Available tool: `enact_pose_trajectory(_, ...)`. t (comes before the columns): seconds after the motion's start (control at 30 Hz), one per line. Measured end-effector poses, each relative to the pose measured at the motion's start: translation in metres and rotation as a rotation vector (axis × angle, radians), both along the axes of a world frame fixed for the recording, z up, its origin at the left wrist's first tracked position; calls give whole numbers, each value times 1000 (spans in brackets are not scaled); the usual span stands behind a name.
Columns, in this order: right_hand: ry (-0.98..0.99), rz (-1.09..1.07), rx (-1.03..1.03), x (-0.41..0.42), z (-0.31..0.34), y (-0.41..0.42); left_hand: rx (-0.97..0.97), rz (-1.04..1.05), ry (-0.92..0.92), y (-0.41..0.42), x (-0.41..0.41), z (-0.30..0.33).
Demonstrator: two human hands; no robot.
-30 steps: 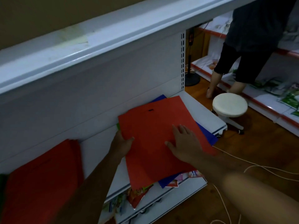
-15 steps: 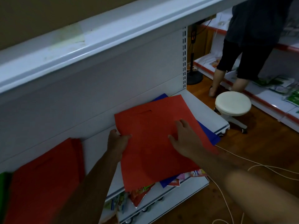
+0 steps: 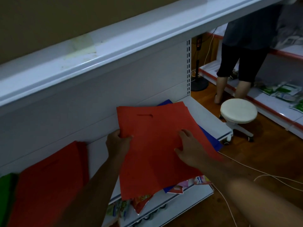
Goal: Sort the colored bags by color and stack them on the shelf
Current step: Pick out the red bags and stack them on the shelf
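Green bag (image 3: 6,192): at the far left edge of the shelf, only a strip of it in view, just beside the red stack.
Red stack (image 3: 49,182): a pile of red bags lying on the left part of the shelf, its far edge against the white back panel.
Left hand (image 3: 117,142): grips the left edge of the top red bag, thumb on top and fingers (image 3: 114,134) curled round the edge, clamped on it.
Red bag (image 3: 154,154): lies flat on the pile at the middle of the shelf, handle slot toward the far side, its near edge hanging past the shelf front.
Right hand (image 3: 188,148): rests palm down on the right half of the red bag, fingers straight and slightly apart, pressing on it.
Blue bag (image 3: 211,140): under the red bag, corners showing at the far side, the right and the near edge.
Shelf (image 3: 208,118): white, bare at its right end.
Packets (image 3: 142,202): coloured, on the lower level below the red bag.
Stool (image 3: 238,110): round, white, on the wooden floor to the right, near a standing person's legs (image 3: 232,82).
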State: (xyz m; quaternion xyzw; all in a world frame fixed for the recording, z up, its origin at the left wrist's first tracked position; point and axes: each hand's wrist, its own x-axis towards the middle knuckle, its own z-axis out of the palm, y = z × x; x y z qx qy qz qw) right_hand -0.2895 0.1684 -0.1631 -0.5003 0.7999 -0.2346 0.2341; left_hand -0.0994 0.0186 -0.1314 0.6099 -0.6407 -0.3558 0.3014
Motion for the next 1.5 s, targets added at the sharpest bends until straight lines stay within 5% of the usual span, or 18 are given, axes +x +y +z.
enact_pose_trajectory(0.13, -51, 68, -17, 3, 2, 0, 45, 5, -43, -4, 7, 2)
enact_pose_trajectory(0.33, -106, -31, -101, 2, 0, -5, 319, -171, 288, -3, 16, 30)
enact_pose_trajectory(0.53, -380, -73, -322, 27, 23, -21, 300, -87, 517, -11, 51, 64)
enact_pose_trajectory(0.77, -236, 84, -504, 108, 55, -59, 135, 46, 364, -33, 150, 83)
enact_pose_trajectory(1.0, -109, 256, -462, 210, 74, -97, -38, 147, 360, -54, 274, 94)
enact_pose_trajectory(1.13, -139, 349, -386, 270, 77, -110, -199, 128, 120, -67, 342, 89)
enact_pose_trajectory(1.5, -80, 422, -101, 344, 28, -143, 19, -13, -253, -89, 400, 18)
